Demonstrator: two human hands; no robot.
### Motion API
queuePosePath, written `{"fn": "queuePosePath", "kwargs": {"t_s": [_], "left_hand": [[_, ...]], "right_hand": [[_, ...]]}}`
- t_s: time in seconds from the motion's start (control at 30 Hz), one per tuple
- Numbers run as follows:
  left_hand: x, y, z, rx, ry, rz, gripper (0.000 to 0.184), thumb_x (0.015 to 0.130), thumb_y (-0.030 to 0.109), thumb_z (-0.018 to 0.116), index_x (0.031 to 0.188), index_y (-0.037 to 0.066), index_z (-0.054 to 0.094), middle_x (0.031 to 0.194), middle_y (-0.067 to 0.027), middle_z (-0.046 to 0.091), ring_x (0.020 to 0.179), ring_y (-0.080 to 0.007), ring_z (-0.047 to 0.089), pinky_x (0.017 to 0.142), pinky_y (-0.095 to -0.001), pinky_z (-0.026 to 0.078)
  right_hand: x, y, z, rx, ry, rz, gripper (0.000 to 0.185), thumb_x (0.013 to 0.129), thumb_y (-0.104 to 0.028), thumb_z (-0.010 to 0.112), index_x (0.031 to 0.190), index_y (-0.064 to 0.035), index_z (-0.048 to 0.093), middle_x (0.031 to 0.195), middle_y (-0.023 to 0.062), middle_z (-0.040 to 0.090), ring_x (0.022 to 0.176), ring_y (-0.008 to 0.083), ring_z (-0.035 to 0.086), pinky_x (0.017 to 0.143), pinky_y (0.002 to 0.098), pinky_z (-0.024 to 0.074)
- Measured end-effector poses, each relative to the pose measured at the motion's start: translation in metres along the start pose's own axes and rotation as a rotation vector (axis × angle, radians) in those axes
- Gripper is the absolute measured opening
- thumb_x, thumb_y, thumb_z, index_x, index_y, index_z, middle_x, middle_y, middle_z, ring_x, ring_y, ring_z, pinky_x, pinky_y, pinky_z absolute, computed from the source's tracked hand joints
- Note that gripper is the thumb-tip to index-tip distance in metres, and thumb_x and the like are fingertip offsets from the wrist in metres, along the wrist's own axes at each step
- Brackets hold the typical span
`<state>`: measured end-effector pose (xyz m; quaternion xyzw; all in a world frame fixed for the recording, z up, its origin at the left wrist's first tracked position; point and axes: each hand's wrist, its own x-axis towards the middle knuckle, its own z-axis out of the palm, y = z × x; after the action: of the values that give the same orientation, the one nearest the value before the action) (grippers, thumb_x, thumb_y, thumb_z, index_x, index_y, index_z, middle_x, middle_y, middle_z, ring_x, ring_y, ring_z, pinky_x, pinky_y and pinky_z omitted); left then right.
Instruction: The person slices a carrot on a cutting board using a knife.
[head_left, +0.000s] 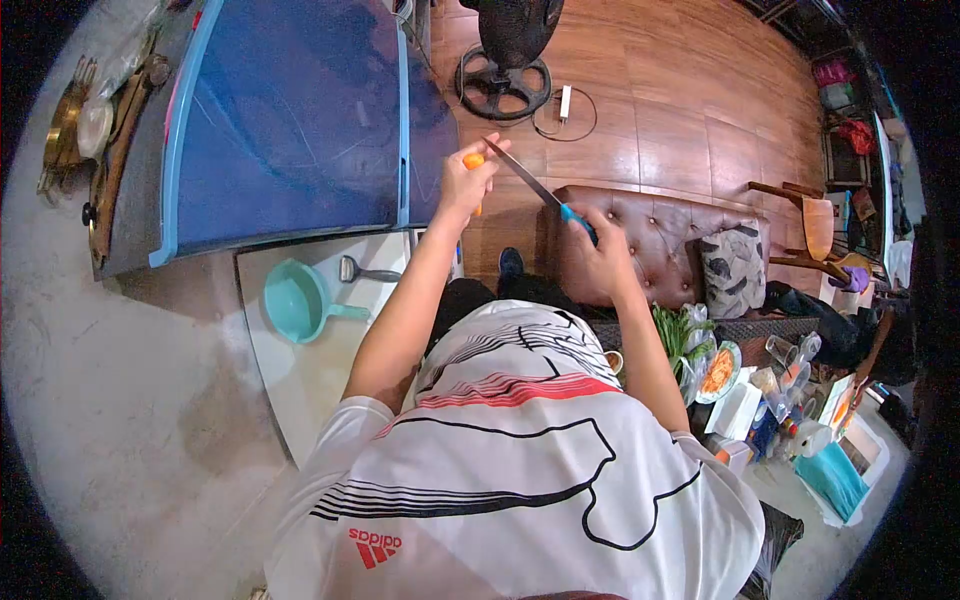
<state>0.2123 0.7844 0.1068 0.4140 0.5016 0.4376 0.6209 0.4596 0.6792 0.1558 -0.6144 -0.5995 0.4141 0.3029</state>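
Note:
My left hand (466, 184) is closed around an orange carrot (473, 160), whose ends show above and below the fingers. In my right hand (604, 250) is a knife (524, 174), gripped by its blue handle. The blade slants up and left, its tip close to the fingertips of my left hand; whether it touches the carrot I cannot tell. Both hands are raised in front of my body.
At left, a turquoise dipper (296, 302) and a peeler (366, 272) lie on a white surface beside a blue-topped cabinet (290, 120). Ahead are a fan (505, 85) and a brown tufted bench (625, 240). At right are green leaves (678, 335) and a plate of orange shreds (718, 372).

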Motion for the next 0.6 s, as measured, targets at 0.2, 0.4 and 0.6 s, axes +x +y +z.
{"fn": "queuePosePath", "kwargs": {"t_s": [0.2,0.4,0.6], "left_hand": [[-0.021,-0.003,-0.005,-0.07,0.03,-0.047,0.054,0.089,0.001,0.06,0.141,-0.003,0.051,0.13,-0.0111,0.068,0.054,-0.0023,0.046,0.051,-0.0178,0.04],[-0.03,-0.015,0.017,-0.124,-0.077,-0.434,0.041,0.091,0.014,0.072,0.128,-0.002,0.061,0.09,-0.0015,0.068,0.056,-0.0038,0.047,0.051,-0.0193,0.039],[-0.028,-0.013,0.045,-0.369,-0.129,-0.304,0.027,0.092,0.015,0.071,0.115,0.001,0.065,0.092,-0.0052,0.071,0.054,-0.0027,0.045,0.051,-0.0181,0.038]], "right_hand": [[0.022,0.07,0.01,-0.178,0.175,0.163,0.03,0.1,-0.021,0.059,0.121,-0.0002,0.062,0.078,0.0115,0.061,0.067,0.0186,0.061,0.062,0.0371,0.0486],[0.013,-0.006,0.022,-0.199,0.204,-0.122,0.029,0.094,-0.017,0.064,0.121,-0.007,0.061,0.11,0.0196,0.066,0.1,0.0433,0.064,0.082,0.0461,0.0523],[0.006,-0.01,0.043,-0.253,0.168,-0.167,0.032,0.091,-0.012,0.067,0.123,-0.011,0.06,0.104,0.0156,0.06,0.091,0.0423,0.063,0.074,0.0486,0.0519]]}}
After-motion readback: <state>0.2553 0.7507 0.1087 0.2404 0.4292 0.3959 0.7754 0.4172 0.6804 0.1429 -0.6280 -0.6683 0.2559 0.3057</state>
